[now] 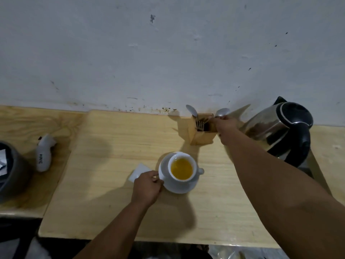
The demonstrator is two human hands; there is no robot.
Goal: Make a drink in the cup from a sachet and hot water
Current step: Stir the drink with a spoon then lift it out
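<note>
A white cup [195, 167] holding orange-yellow liquid stands on a white saucer [178, 187] in the middle of the wooden table. My left hand [147, 186] pinches the saucer's left rim. A white sachet [139, 171] lies flat just left of the saucer, partly under my left hand. At the back, my right hand [225, 125] grips the handle of a metal spoon [221, 112] whose bowl sticks up from the wooden cutlery holder [196, 136]. A steel kettle [276, 128] with a black handle stands to the right of the holder.
Another spoon [191, 110] and a fork [200, 125] stand in the holder against the wall. A white crumpled packet [44, 156] and a dark round bin [11, 171] sit on the lower table to the left.
</note>
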